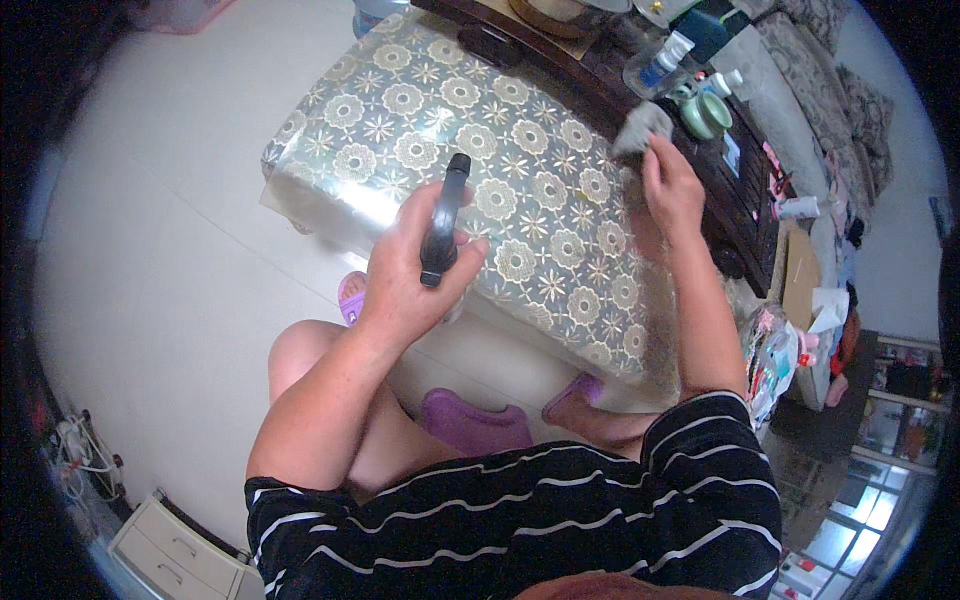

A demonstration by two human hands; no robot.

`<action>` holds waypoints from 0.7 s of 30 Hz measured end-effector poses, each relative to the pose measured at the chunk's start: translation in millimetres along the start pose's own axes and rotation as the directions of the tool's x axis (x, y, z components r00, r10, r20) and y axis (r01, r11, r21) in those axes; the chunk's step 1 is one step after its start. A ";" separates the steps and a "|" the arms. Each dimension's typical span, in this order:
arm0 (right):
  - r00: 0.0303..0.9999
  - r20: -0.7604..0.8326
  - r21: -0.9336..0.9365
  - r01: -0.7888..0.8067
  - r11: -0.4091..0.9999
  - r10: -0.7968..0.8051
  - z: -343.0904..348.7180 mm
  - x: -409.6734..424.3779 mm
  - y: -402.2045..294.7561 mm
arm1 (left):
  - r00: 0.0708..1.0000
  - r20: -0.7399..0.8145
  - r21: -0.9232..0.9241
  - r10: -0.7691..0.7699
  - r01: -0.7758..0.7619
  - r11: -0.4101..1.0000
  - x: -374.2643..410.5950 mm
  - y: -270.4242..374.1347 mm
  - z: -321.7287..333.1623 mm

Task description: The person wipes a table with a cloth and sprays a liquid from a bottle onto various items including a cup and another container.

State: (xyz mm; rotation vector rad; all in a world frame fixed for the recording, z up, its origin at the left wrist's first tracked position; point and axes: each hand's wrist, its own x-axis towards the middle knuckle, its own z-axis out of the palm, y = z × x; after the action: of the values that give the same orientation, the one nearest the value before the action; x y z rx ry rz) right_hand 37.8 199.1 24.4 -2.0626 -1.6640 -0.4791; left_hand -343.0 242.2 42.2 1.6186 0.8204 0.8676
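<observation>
My left hand point(409, 262) is closed around a black spray bottle trigger head point(444, 221), held above the near left part of a low table. A shiny plastic-covered tablecloth point(495, 199) with a flower pattern lies over that table. To the right, my right hand point(671, 187) pinches a crumpled grey cloth point(643, 129) at the table's far right edge, beside a dark wooden table. The body of the bottle is mostly hidden behind my left hand.
On the dark wooden table point(739, 210) stand a green ceramic pot point(706, 114), a white-and-blue tube point(666, 60) and a white bottle point(796, 208). A sofa point(795, 82) lies beyond. A purple plastic stool point(476, 421) is below me; a small drawer cabinet point(176, 551) stands lower left.
</observation>
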 end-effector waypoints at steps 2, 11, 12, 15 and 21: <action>0.999 -0.009 -0.059 -0.031 0.998 0.030 -6.6 -6.7 6.4 | 1.000 0.015 0.013 0.004 -0.004 1.000 -0.2 1.4 1.7; 0.945 -0.183 0.080 0.288 0.954 -0.270 101.7 106.9 -98.3 | 0.999 0.001 0.010 0.053 -0.053 0.999 3.4 0.0 13.0; 0.934 -0.178 0.099 0.330 0.939 -0.310 116.2 122.8 -115.1 | 0.998 -0.013 0.003 0.055 -0.055 0.998 4.4 -1.4 13.0; 0.956 -0.053 0.140 0.294 0.945 -0.289 147.3 168.7 -165.0 | 0.998 -0.039 0.004 0.053 -0.053 0.999 8.9 -5.4 13.2; 0.963 0.234 0.319 0.058 0.946 -0.138 152.7 216.6 -228.9 | 0.992 -0.030 0.003 -0.125 0.126 0.992 20.1 1.6 13.4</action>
State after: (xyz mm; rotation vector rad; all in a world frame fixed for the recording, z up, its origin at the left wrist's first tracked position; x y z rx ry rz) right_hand -140.8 500.0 38.3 -1.8730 -1.8579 0.0236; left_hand -321.3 252.8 44.2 1.5441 0.9360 0.8028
